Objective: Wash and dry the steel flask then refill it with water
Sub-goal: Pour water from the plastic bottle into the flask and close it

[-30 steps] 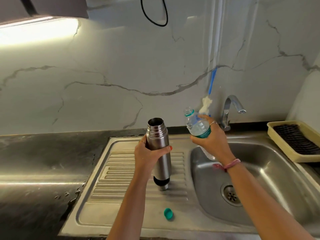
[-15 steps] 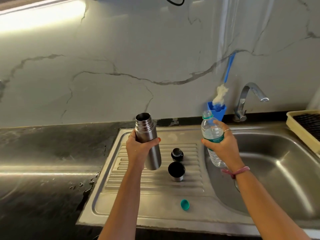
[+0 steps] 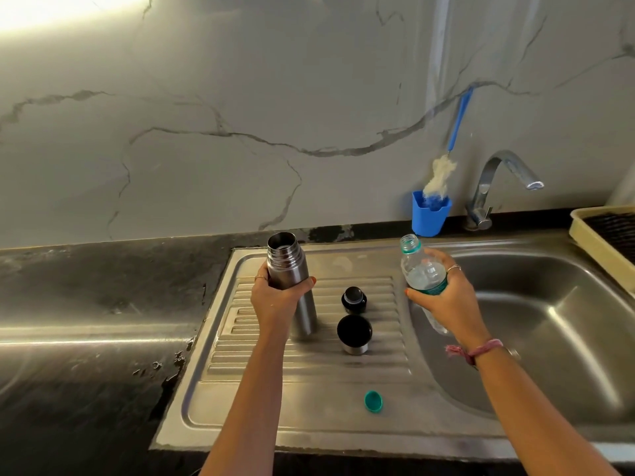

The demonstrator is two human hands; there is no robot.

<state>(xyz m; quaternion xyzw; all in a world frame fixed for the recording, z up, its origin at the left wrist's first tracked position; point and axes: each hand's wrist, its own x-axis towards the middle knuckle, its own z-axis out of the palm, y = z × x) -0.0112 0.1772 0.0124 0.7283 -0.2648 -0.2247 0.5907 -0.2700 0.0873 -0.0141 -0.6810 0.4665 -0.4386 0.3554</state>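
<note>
The left hand (image 3: pixel 275 297) has its grip clamped round the upper body of the steel flask (image 3: pixel 292 286), fingers and thumb curled about it. The flask stands upright over the ribbed drainboard (image 3: pixel 309 369) of the sink unit, mouth open and uncapped; whether its base touches the ribs cannot be told. The right hand (image 3: pixel 446 297) has its grip clamped round a clear plastic water bottle (image 3: pixel 421 269), uncapped, partly filled, neck tilted slightly toward the flask, held over the left edge of the sink basin (image 3: pixel 567 321). The two vessels are apart. On the drainboard, just right of the flask, sit a black stopper (image 3: pixel 354 298) and, nearer the person, a steel cup lid (image 3: pixel 354 334) with a dark interior. A green bottle cap (image 3: pixel 373 401) lies on the flat front part of the drainboard. Behind, a blue holder (image 3: pixel 431 214) with a bottle brush (image 3: pixel 443 170) stands beside the tap (image 3: pixel 498 180). Dark worktop (image 3: pixel 86 304) lies to the left
</note>
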